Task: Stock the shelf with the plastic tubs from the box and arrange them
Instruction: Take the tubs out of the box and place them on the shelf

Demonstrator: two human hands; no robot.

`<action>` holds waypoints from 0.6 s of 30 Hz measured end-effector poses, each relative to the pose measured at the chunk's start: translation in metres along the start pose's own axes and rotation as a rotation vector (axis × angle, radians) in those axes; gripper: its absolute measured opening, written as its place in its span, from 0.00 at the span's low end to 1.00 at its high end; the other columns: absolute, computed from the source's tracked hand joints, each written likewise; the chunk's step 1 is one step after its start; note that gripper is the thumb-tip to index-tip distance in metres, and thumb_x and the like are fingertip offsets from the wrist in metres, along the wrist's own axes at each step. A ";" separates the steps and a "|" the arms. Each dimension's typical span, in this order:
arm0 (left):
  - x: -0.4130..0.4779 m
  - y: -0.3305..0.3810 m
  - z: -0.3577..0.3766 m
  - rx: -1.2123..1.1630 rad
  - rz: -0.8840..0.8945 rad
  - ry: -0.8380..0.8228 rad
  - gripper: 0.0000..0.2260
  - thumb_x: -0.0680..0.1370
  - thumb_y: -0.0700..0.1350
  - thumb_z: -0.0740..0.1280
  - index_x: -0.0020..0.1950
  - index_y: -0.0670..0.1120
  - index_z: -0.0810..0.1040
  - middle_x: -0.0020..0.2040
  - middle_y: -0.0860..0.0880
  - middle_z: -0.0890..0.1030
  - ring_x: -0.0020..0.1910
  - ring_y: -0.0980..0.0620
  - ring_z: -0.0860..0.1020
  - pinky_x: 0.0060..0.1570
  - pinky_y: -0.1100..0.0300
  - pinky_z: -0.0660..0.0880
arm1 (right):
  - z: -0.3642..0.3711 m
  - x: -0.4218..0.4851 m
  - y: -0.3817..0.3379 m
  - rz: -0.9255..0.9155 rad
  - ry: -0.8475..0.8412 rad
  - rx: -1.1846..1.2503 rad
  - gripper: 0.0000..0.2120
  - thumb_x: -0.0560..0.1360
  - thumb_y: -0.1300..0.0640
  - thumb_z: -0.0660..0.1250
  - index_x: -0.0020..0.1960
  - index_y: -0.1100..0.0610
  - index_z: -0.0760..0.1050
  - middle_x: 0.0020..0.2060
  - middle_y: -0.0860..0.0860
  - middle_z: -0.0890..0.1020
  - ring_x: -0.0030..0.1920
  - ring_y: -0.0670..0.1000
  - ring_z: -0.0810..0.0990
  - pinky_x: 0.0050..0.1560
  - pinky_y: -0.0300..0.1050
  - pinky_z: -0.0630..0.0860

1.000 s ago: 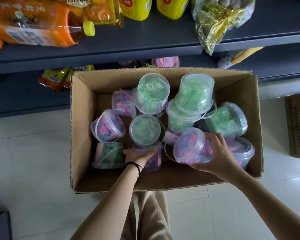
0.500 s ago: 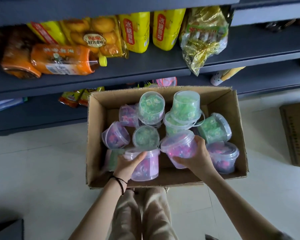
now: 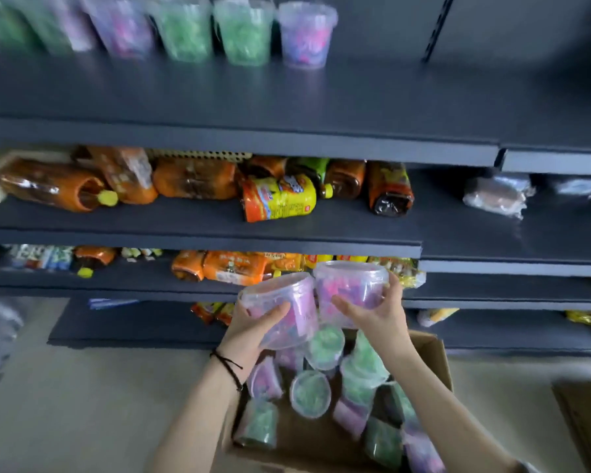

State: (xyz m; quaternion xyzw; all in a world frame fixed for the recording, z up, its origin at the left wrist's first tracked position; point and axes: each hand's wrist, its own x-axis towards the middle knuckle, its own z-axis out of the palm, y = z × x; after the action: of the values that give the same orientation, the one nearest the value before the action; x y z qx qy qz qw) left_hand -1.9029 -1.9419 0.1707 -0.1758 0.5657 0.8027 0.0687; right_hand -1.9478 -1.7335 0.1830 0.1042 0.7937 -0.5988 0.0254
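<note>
The left hand (image 3: 253, 332) curls around a clear pink-filled tub (image 3: 287, 295), tilted. The right hand (image 3: 376, 315) grips a second pink tub (image 3: 352, 283) just beside it, and the two tubs touch. Directly below both hands, the cardboard box (image 3: 430, 349) holds more green and pink tubs (image 3: 309, 392). Beyond the hands lie orange snack packets (image 3: 277, 198) on a middle shelf. High above, a row of tubs (image 3: 243, 32) stands on the top shelf (image 3: 287, 97).

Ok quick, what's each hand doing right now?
Left hand: holding a pink tub.
Right hand: holding a second pink tub.
</note>
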 end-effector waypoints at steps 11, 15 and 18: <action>-0.051 0.201 -0.119 0.119 0.385 -0.019 0.43 0.59 0.57 0.82 0.69 0.46 0.71 0.64 0.43 0.79 0.64 0.43 0.76 0.61 0.37 0.73 | 0.118 -0.033 -0.191 -0.252 -0.128 0.165 0.54 0.51 0.43 0.81 0.71 0.51 0.61 0.60 0.49 0.75 0.61 0.50 0.77 0.61 0.56 0.76; -0.070 0.269 -0.183 0.106 0.505 0.104 0.44 0.52 0.59 0.84 0.64 0.49 0.74 0.60 0.48 0.81 0.62 0.47 0.78 0.60 0.41 0.74 | 0.183 -0.055 -0.248 -0.342 -0.151 0.152 0.50 0.58 0.51 0.83 0.72 0.51 0.59 0.63 0.47 0.73 0.64 0.49 0.73 0.65 0.52 0.73; -0.080 0.312 -0.225 0.146 0.587 0.147 0.37 0.51 0.59 0.84 0.58 0.54 0.79 0.56 0.50 0.83 0.58 0.49 0.80 0.58 0.43 0.77 | 0.233 -0.070 -0.281 -0.387 -0.154 0.187 0.48 0.61 0.53 0.82 0.73 0.51 0.58 0.64 0.48 0.72 0.65 0.49 0.73 0.65 0.49 0.72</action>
State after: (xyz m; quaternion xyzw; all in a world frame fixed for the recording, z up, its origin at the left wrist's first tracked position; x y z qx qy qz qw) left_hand -1.8793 -2.2536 0.4083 -0.0569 0.6519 0.7307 -0.1948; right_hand -1.9539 -2.0390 0.3944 -0.0942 0.7358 -0.6695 -0.0393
